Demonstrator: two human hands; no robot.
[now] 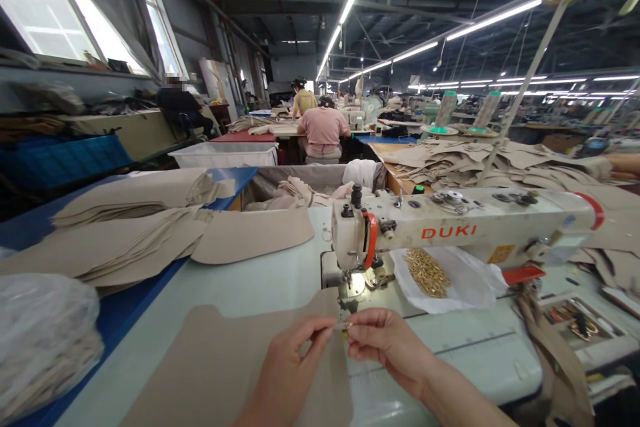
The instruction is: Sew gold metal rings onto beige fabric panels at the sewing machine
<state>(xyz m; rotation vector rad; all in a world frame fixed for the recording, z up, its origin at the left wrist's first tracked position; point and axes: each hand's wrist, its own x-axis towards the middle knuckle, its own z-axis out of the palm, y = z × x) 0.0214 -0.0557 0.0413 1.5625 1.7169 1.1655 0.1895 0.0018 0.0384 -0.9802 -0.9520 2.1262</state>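
Note:
My left hand (295,360) is closed in a pinch on one end of a thin pale strip (341,325). Fingertips of my right hand (385,343) pinch its other end, where a small yellowish bit shows, too small to name. Both hands hover just in front of the needle area of a white DUKI sewing machine (465,220). Beneath my left hand a large flat beige fabric panel (200,360) lies on the pale table, its far edge near the presser foot. Gold-coloured metal fittings (427,272) lie heaped on a white cloth or bag (475,283) under the machine arm.
Stacked beige panels (135,200) lie at the left, beside a clear plastic bag (45,340). More cut pieces (525,160) cover the table behind the machine. A tray (583,320) of small parts sits at the right, near a hanging strap (555,347). Several people sit farther back.

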